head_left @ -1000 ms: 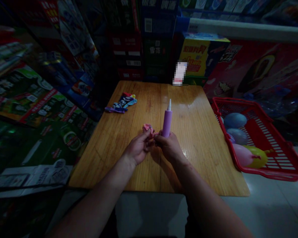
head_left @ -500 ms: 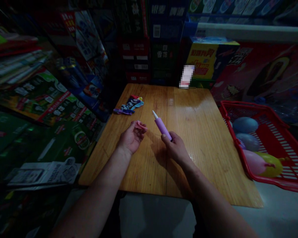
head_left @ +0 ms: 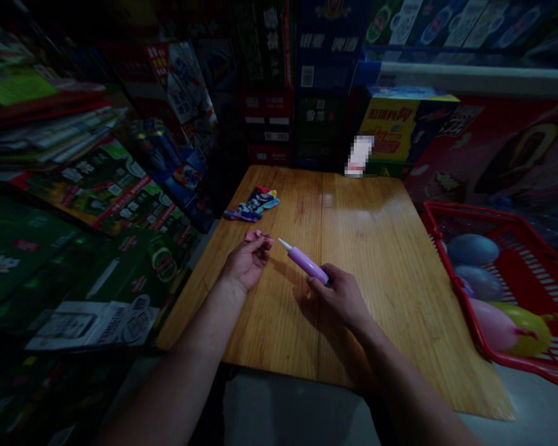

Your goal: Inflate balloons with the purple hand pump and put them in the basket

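Note:
Between the thumb and fingers of my left hand (head_left: 248, 263) is a limp pink balloon (head_left: 252, 235), mostly covered by the fingers. My right hand (head_left: 341, 294) is wrapped round the rear end of a purple balloon pump (head_left: 307, 263). The pump's white tapered nozzle (head_left: 284, 244) points left at the balloon, a small gap away from the left fingertips. Both hands are above the wooden table (head_left: 372, 248). Beyond the left hand lies a small heap of flat balloons (head_left: 258, 203) in blue, purple, red and yellow.
A red basket (head_left: 465, 303) stands right of the table, holding several inflated balloons in blue, pink and yellow. Stacked drink cartons (head_left: 134, 260) crowd the left side. More boxes (head_left: 270, 118) line the back, and a blurred-out upright item (head_left: 359, 156) stands at the far edge.
The pump has swung to point more to the left, and its nozzle has come close to the balloon in my left hand. The camera view has shifted slightly.

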Motion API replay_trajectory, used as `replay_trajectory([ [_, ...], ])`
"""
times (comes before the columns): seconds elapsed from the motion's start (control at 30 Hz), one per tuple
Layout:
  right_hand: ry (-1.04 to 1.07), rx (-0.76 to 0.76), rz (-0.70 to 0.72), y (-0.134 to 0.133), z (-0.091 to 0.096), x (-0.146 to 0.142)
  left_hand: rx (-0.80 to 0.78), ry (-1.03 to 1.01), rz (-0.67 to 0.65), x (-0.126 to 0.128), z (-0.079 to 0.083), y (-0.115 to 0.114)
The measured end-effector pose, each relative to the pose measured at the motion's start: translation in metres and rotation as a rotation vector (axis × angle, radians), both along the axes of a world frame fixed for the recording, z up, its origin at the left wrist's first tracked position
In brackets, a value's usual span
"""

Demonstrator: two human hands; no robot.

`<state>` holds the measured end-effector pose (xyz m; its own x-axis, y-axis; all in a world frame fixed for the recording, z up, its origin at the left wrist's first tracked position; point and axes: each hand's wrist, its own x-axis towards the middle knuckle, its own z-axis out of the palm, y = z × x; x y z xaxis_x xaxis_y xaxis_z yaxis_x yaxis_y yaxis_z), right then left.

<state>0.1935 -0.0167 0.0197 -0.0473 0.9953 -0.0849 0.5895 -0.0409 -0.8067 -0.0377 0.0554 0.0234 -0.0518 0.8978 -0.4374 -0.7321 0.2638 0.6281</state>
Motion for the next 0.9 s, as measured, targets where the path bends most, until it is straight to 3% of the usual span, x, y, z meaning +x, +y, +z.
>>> replay_trajectory([
  [0.37, -0.001, -0.003, 0.038, -0.001, -0.002, -0.005, 0.036, 0.012, -0.042, 0.004, -0.001, -0.004],
  [0.6, -0.003, -0.007, 0.028, -0.002, 0.003, -0.007, 0.067, 0.132, -0.117, 0.006, -0.003, -0.007],
  [0.9, -0.021, 0.003, 0.042, -0.003, 0.003, -0.008, 0.055, 0.177, -0.099, 0.008, -0.008, -0.005],
])
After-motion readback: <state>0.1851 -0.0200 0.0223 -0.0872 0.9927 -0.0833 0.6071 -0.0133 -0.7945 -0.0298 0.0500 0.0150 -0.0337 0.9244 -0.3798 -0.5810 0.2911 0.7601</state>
